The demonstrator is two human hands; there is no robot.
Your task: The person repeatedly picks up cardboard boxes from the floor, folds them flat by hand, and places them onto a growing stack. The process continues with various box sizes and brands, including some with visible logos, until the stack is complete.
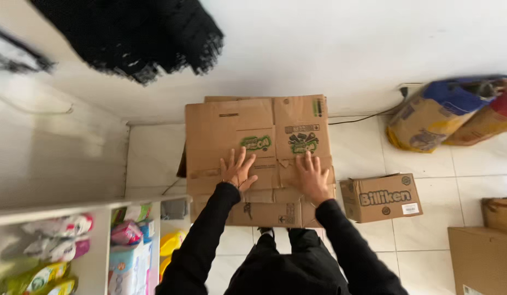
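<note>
Below, both hands (275, 175) flat on closed cardboard box (259, 136).

I log: flattened box (259, 158) at frame centre, small box (381, 198) to its right, sacks (444, 114) upper right, shelves (73, 246) lower left.

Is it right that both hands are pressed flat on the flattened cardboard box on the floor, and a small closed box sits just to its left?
Not quite. The head view shows the left hand and right hand flat on the flattened cardboard box, but the small closed box sits to its right, not its left.
</note>
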